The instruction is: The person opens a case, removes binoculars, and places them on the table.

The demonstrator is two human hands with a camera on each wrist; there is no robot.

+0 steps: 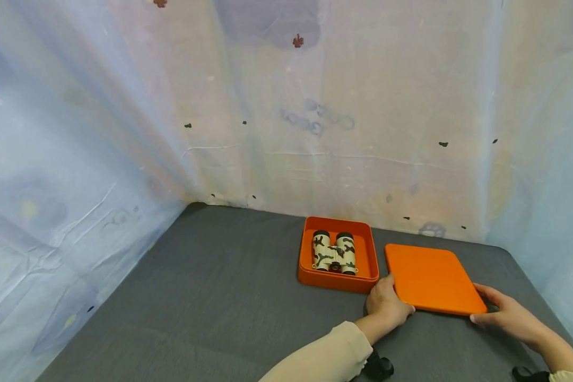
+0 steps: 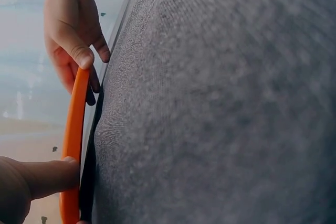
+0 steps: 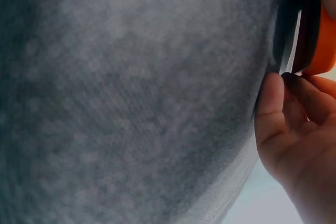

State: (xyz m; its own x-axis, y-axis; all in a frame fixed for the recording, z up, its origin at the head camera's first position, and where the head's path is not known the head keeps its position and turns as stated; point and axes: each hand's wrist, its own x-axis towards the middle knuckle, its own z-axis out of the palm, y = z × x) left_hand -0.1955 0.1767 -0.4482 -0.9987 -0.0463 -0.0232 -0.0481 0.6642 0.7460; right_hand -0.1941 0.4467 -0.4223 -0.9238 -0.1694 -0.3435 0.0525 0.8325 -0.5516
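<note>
A flat orange lid (image 1: 434, 278), square with rounded corners, lies between both hands at the right of the head view. My left hand (image 1: 387, 302) grips its near left corner, the thumb along the front edge. At the near right corner, my right hand (image 1: 508, 315) holds the lid with thumb and fingers. The left wrist view shows the lid (image 2: 76, 119) edge-on, with fingers of the right hand (image 2: 71, 24) beneath it. Just left of the lid, an open orange box (image 1: 336, 284) contains camouflage-patterned binoculars (image 1: 334, 253). Only part of the lid (image 3: 326, 45) shows in the right wrist view.
A dark grey cloth-covered table (image 1: 219, 307) carries these things. Behind it hangs a pale patterned curtain (image 1: 363, 180), which also closes in the left and right sides. Dark straps sit around both wrists.
</note>
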